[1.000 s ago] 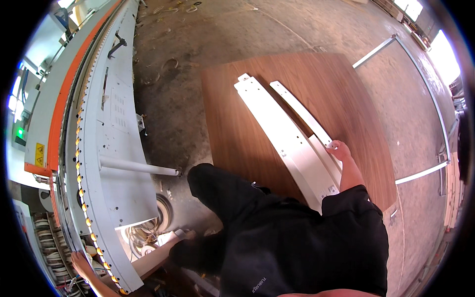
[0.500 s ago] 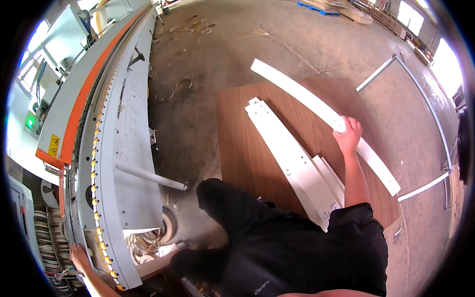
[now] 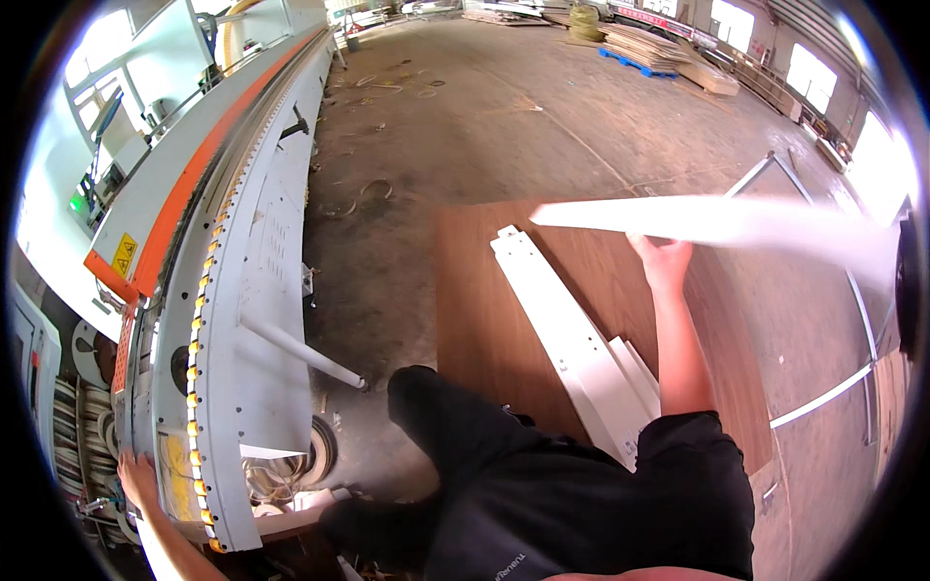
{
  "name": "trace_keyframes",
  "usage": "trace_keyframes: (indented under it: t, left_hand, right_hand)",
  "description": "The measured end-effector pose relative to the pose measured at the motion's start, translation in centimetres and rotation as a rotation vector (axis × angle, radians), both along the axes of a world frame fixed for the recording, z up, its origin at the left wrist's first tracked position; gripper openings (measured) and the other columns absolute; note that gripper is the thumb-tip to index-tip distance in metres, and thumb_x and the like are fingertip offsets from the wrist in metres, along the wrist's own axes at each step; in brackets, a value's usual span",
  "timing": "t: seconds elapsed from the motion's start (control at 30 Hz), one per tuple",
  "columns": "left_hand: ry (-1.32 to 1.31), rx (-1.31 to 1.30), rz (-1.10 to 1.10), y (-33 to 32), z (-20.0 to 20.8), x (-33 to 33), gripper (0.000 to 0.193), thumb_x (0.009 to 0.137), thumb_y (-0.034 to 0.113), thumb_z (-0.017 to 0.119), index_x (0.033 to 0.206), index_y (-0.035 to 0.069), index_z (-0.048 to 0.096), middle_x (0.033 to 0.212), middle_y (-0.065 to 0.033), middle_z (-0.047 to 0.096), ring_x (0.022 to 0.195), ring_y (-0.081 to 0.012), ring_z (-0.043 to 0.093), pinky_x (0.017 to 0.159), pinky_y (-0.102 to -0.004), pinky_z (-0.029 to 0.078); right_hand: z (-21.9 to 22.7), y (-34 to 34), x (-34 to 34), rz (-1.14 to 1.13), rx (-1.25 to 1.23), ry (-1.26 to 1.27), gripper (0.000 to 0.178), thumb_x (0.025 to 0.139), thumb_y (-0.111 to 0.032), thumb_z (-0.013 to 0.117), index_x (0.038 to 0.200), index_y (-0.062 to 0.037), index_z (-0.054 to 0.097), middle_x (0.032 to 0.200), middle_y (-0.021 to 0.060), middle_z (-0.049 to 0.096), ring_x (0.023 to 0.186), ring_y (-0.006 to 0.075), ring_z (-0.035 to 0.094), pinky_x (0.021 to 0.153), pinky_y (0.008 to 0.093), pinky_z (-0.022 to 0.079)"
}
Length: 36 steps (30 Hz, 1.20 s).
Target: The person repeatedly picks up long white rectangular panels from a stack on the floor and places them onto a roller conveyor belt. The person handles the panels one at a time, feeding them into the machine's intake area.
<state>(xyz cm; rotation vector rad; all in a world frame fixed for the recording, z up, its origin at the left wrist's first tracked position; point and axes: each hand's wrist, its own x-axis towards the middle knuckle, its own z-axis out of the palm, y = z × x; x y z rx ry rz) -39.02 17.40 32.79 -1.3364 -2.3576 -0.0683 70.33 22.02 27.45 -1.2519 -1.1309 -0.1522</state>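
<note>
My right hand [image 3: 665, 263] grips a long white board strip [image 3: 717, 219] near its left part, with the fingers on its lower edge. The strip is raised over the brown wood-grain board [image 3: 475, 320], and its right end is smeared by motion. More white strips [image 3: 567, 344] lie slanting on that board, one partly over another, some with small holes. My left hand [image 3: 138, 481] lies on the near end of a long machine [image 3: 262, 349], fingers stretched along its edge, holding nothing I can see.
An orange stripe [image 3: 184, 208] and a row of yellow rollers [image 3: 201, 334] run along the machine. A white bar [image 3: 305, 353] juts from its side. Coiled band rolls [image 3: 82, 436] stand at lower left. A metal frame [image 3: 823, 395] is at right; stacked sheets [image 3: 644, 48] sit on a blue pallet behind.
My right hand has lifted the white strip off the brown board and swung its near end out to the right. My left hand has shifted slightly along the machine's edge. The view has tilted up.
</note>
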Motion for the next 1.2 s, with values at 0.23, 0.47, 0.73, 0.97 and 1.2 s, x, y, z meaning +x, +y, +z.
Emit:
trace_keyframes:
  t: [0.23, 0.47, 0.73, 0.97, 1.2]
  left_hand:
    - [0.107, 0.308, -0.418, 3.1, 3.9, 10.9, 0.044, 0.102, 0.013, 0.070, 0.145, 0.006, 0.070, 0.145, -0.0144, 0.072, 0.136, -0.0382, 0.065, 0.116, -0.0473, 0.053]
    - [-0.003, 0.289, -1.245, -0.1, 8.9, 43.8, 0.055, 0.078, 0.009, 0.088, 0.132, 0.010, 0.076, 0.144, -0.0115, 0.073, 0.136, -0.0352, 0.066, 0.116, -0.0515, 0.051]
    - [0.096, 0.143, -1.441, -5.9, 8.2, 53.2, 0.038, 0.086, 0.025, 0.081, 0.120, 0.012, 0.071, 0.150, -0.0141, 0.069, 0.133, -0.0364, 0.068, 0.109, -0.0511, 0.056]
    - [-0.001, 0.158, -1.084, -9.1, 6.4, 45.6, 0.049, 0.076, 0.020, 0.093, 0.118, 0.013, 0.071, 0.144, -0.0145, 0.070, 0.124, -0.0359, 0.070, 0.102, -0.0506, 0.056]
    - [-0.102, 0.277, -0.591, -15.0, 6.2, 30.7, 0.051, 0.074, 0.007, 0.091, 0.122, 0.009, 0.073, 0.140, -0.0142, 0.072, 0.128, -0.0421, 0.067, 0.108, -0.0509, 0.056]
  right_hand:
    - [-7.7, 0.9, -6.2, 0.265, -0.136, -0.178, 0.073, 0.085, -0.010, 0.093, 0.147, -0.0046, 0.055, 0.151, 0.0158, 0.063, 0.148, 0.0299, 0.057, 0.125, 0.0498, 0.045]
    - [-5.0, 0.8, -20.4, 0.941, 0.251, 0.000, 0.081, 0.089, -0.015, 0.096, 0.156, -0.0084, 0.050, 0.165, 0.0163, 0.050, 0.146, 0.0394, 0.061, 0.121, 0.0575, 0.055]
    - [-0.6, -1.7, -33.0, 1.929, -0.168, 0.517, 0.061, 0.102, -0.017, 0.082, 0.156, -0.0037, 0.059, 0.154, 0.0200, 0.066, 0.144, 0.0374, 0.064, 0.115, 0.0540, 0.058]
    - [-5.5, -0.7, -35.3, 1.565, -0.332, 0.024, 0.076, 0.095, -0.020, 0.094, 0.158, -0.0012, 0.056, 0.151, 0.0126, 0.069, 0.145, 0.0225, 0.063, 0.119, 0.0388, 0.051]
    - [-12.7, -1.0, -34.0, 1.342, -0.665, -0.123, 0.036, 0.108, -0.025, 0.077, 0.139, -0.0060, 0.076, 0.117, 0.0084, 0.086, 0.108, 0.0214, 0.083, 0.097, 0.0338, 0.063]
